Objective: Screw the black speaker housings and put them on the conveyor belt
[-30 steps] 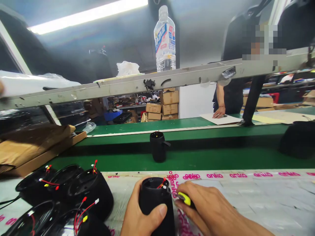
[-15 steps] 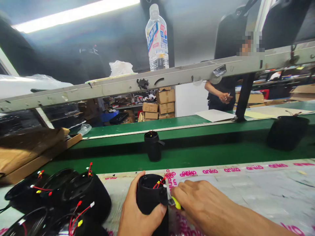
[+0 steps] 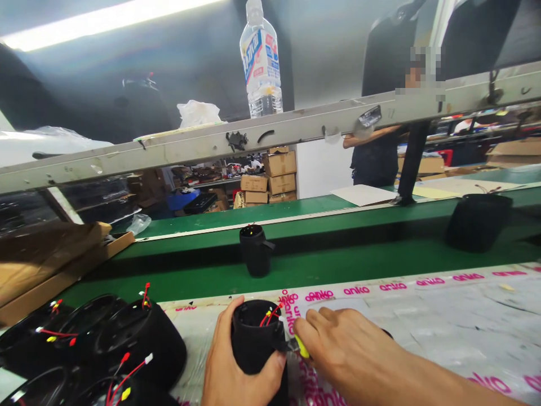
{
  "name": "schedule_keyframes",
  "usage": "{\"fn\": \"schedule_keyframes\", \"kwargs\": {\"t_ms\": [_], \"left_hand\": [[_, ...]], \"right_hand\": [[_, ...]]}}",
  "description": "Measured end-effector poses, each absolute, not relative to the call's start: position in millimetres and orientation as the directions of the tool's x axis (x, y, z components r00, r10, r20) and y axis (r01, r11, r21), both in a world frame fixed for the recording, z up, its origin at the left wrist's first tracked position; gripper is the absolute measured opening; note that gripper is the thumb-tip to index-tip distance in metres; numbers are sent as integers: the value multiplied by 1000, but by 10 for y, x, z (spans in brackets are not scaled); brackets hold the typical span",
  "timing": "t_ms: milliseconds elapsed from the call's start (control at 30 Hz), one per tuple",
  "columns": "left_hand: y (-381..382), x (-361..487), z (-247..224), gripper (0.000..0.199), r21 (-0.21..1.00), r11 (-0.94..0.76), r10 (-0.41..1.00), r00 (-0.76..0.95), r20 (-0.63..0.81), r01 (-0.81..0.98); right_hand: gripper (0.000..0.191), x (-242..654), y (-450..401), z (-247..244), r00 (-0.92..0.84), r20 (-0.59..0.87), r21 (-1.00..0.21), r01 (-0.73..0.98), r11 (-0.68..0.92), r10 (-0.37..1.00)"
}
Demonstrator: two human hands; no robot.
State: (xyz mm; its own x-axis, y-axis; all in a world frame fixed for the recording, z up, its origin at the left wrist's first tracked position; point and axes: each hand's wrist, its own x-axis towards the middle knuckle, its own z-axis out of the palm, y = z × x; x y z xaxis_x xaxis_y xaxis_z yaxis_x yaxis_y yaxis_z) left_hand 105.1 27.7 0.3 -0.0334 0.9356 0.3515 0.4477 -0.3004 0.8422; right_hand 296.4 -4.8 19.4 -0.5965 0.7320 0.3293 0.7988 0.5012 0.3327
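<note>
Black cylinder (image 3: pixel 254 352), yellow tool (image 3: pixel 301 347) in hands (image 3: pixel 230 369)

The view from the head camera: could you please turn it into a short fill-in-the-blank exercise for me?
The left hand grips a black housing whose wires are coloured ____.
The right hand holds a tool whose visible handle part is ____.
A black cylinder with a strap stands beyond the hands on a surface coloured ____.
The pink word repeated along the bench covering is ____.

Missing words: red; yellow; green; anko
</note>
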Motion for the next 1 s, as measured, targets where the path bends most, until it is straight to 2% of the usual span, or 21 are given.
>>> {"fn": "schedule_keyframes", "kwargs": {"t_ms": [200,467,767,1000], "left_hand": [[258,1055,56,70,842,-300,934,-42,355,449],[261,1064,68,70,830,-273,940,-49,338,487],[272,1066,87,67,815,-296,930,-43,364,498],[287,1035,74,71,814,-295,927,-58,372,500]], "right_hand": [[31,2996,-61,258,-639,302,346,765,543,707],[29,2988,-31,218,-594,340,285,804,522,729],[20,3004,71,306,-671,302,290,742,605,677],[21,2957,145,239,-639,332,259,769,585,693]]}}
